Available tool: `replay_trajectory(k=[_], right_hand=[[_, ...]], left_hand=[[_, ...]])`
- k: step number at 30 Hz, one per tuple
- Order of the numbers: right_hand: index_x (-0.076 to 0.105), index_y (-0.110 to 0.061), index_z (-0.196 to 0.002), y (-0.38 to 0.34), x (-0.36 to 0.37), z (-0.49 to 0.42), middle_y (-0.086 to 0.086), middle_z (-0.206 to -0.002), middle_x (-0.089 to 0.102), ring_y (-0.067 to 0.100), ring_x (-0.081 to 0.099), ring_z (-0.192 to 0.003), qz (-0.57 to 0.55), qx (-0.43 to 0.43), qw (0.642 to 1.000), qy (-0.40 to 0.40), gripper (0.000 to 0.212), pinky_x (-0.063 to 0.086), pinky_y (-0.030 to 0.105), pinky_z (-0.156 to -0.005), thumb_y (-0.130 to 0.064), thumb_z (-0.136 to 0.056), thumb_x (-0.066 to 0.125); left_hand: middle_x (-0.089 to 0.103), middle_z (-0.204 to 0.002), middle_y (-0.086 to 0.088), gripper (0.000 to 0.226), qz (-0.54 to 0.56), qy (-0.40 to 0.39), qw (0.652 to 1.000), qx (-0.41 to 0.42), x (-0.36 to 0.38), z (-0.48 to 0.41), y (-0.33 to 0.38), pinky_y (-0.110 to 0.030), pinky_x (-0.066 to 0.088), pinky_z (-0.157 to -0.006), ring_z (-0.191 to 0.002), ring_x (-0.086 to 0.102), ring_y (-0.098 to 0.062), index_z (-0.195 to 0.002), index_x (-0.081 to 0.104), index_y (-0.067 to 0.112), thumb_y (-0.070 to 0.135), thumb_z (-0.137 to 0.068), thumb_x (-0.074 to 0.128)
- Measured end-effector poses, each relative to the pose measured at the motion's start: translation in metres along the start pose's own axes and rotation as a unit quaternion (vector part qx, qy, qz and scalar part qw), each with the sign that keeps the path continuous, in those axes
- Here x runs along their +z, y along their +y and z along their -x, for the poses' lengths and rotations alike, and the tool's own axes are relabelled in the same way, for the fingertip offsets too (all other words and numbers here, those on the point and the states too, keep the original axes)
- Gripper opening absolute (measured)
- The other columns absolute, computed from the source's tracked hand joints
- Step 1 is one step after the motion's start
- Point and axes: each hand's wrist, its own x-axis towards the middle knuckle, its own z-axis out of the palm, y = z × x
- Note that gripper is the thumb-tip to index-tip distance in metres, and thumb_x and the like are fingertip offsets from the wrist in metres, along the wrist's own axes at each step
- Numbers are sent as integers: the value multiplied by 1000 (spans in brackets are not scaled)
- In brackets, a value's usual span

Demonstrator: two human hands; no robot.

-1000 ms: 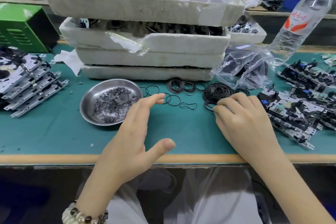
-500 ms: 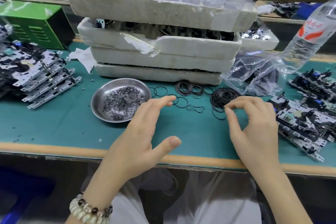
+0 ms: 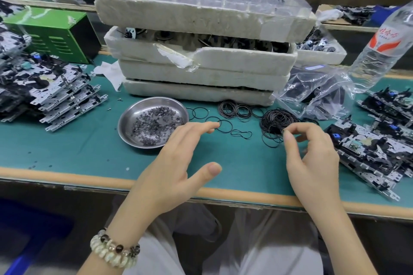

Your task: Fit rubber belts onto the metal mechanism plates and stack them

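A tangled pile of thin black rubber belts [image 3: 275, 119] lies on the green mat, with more loose belts [image 3: 225, 127] to its left. My right hand [image 3: 312, 163] has its fingers curled, thumb and index fingertip pinching a belt at the pile's near edge. My left hand [image 3: 174, 163] hovers with fingers spread and holds nothing, its fingertips close to a loose belt. Metal mechanism plates sit stacked at the left [image 3: 58, 94]. Others lie spread at the right [image 3: 368, 147].
A steel bowl [image 3: 125, 116] of small washers stands left of the belts. Stacked white foam trays [image 3: 201, 69] fill the back. A clear bag [image 3: 317, 94] of parts, a water bottle [image 3: 380, 51] and a green box [image 3: 51, 31] stand around them.
My right hand went from lying flat by the belt pile to a raised pinch at the pile's edge. The left hand kept its spread pose. The camera tilted and shifted.
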Motion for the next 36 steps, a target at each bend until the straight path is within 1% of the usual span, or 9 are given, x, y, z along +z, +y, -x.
replay_trajectory(k=[4, 9, 13, 19, 23, 28, 31, 33, 36], right_hand=[[55, -17, -97, 5, -1, 0, -4, -95, 61, 15, 45, -74, -62, 35, 997, -31, 5, 36, 34, -75, -17, -99, 50], [55, -21, -95, 8, -1, 0, -14, -93, 66, -2, 47, -61, -91, 61, 994, -24, 8, 33, 21, -63, -19, -100, 50], [55, -27, -90, 7, -1, 1, -16, -89, 66, 6, 41, -51, -93, 44, 994, -21, 12, 33, 13, -52, -20, -99, 52], [54, -36, -90, 3, -4, 2, -17, -90, 63, 7, 49, -69, -80, 26, 996, -38, 15, 36, 16, -62, -24, -98, 54], [58, -28, -94, 2, -2, 3, -15, -91, 62, 9, 50, -77, -68, 14, 996, -47, 10, 36, 25, -70, -18, -97, 55], [57, -25, -96, 7, -3, 3, -11, -97, 67, 1, 46, -65, -107, 43, 993, -22, 9, 33, 18, -64, -21, -100, 50], [54, -28, -94, 8, -4, 2, -15, -98, 69, 14, 49, -60, -155, 55, 986, 9, 14, 35, 20, -58, -18, -102, 47], [53, -29, -94, 8, -4, 2, -14, -98, 69, 29, 53, -71, -184, 66, 980, 25, 16, 41, 26, -65, -18, -103, 46], [53, -24, -95, 10, -5, 2, -16, -97, 70, 29, 51, -74, -211, 82, 973, 51, 10, 43, 27, -68, -23, -100, 43]], left_hand=[[51, -136, 10, 82, -7, -8, 1000, 1, 0, 0, -1, -19, 29, -110, -136, 43, -15, -146, 42, 22, 80, -91, 27], [54, -131, 12, 68, 9, 3, 1000, 0, 1, -2, 2, -23, 33, -109, -131, 46, -13, -142, 48, 22, 70, -94, 37], [62, -112, 11, 35, 59, 94, 993, -29, 20, -18, 20, -22, 46, -89, -106, 58, -12, -119, 68, 21, 44, -95, 57], [62, -104, 9, 15, 101, 87, 986, -105, 60, -60, 48, -27, 43, -92, -103, 55, -10, -95, 78, 24, 37, -92, 70], [64, -102, 6, 9, 105, 114, 975, -156, 74, -76, 53, -29, 44, -93, -99, 55, -11, -89, 79, 22, 27, -91, 72], [61, -94, 9, 9, 85, 137, 970, -181, 74, -78, 48, -23, 38, -82, -84, 49, -6, -81, 77, 22, 20, -88, 71], [62, -98, 7, 10, 65, 134, 972, -184, 73, -77, 46, -30, 42, -90, -94, 54, -14, -81, 75, 22, 20, -89, 70], [61, -100, 7, 10, 34, 136, 974, -179, 73, -77, 45, -25, 36, -90, -104, 55, -19, -82, 75, 21, 20, -91, 69], [56, -101, 7, 11, -29, 148, 975, -163, 74, -79, 43, -14, 23, -84, -104, 52, -20, -85, 76, 19, 21, -92, 68]])
